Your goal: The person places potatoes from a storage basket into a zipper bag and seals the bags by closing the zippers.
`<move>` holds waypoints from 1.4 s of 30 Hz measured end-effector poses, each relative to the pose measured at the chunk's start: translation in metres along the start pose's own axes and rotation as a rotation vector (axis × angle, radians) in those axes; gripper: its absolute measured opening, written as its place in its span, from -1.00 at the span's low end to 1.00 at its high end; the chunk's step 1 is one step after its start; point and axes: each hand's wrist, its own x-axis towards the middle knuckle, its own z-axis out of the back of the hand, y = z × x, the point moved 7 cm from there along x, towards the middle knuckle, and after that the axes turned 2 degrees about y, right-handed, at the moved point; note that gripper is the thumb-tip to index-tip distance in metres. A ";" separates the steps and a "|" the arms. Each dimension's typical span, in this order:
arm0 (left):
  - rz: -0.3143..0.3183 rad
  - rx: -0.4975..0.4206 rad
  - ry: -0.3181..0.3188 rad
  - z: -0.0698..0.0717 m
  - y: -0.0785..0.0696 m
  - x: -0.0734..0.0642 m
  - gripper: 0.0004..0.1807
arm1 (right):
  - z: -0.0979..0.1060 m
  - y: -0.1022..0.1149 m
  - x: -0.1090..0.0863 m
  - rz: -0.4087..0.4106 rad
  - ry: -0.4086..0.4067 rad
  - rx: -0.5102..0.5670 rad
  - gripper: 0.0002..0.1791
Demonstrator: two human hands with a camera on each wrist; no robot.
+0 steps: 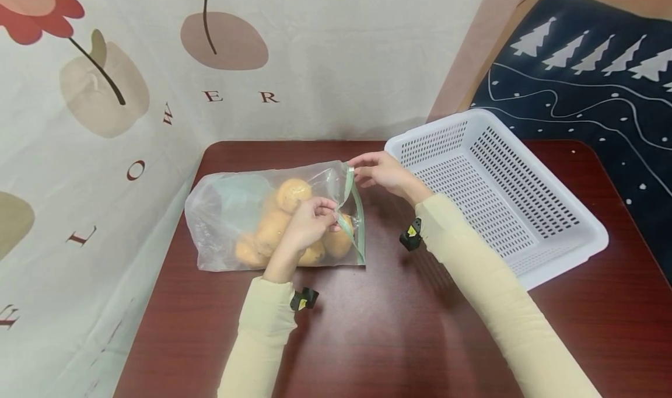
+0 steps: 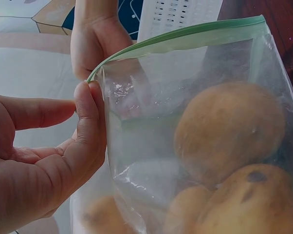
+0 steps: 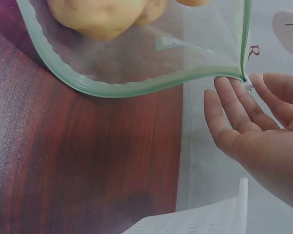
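Observation:
A clear zip bag (image 1: pixel 226 211) with a green-edged mouth lies on its side on the table, its mouth toward the right. Several potatoes (image 2: pixel 229 129) are inside it, seen through the plastic. My left hand (image 1: pixel 307 226) pinches the upper layer of the bag's mouth and lifts it, so the mouth gapes. At the far corner of the mouth, my right hand (image 1: pixel 385 173) holds the bag by its small white slider (image 3: pixel 247 84). In the right wrist view, the fingers of the right hand reach that corner from the side.
A white perforated plastic basket (image 1: pixel 556 182) stands on the right of the dark red table (image 1: pixel 378 328), behind my right forearm. A printed cloth (image 1: pixel 336 83) hangs behind and to the left. Dark fabric with white trees (image 1: pixel 588 94) is at the far right.

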 end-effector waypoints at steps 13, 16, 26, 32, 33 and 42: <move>-0.034 0.010 -0.015 0.003 -0.004 -0.005 -0.80 | 0.011 0.018 -0.006 0.092 0.003 0.027 -0.63; -0.036 0.022 -0.018 0.005 -0.007 -0.006 -0.79 | 0.016 0.022 -0.008 0.108 -0.036 0.014 -0.67; -0.060 0.056 -0.022 0.016 -0.019 -0.009 -0.74 | 0.027 0.031 -0.017 0.133 -0.123 0.004 -0.72; -0.048 0.033 -0.016 0.017 -0.019 -0.008 -0.74 | 0.029 0.030 -0.020 0.132 -0.107 -0.009 -0.72; -0.048 0.035 -0.014 0.017 -0.018 -0.007 -0.74 | 0.029 0.029 -0.021 0.131 -0.113 -0.020 -0.73; -0.049 0.037 0.003 0.013 -0.016 -0.008 -0.74 | 0.031 0.023 -0.023 0.187 -0.134 -0.107 -0.76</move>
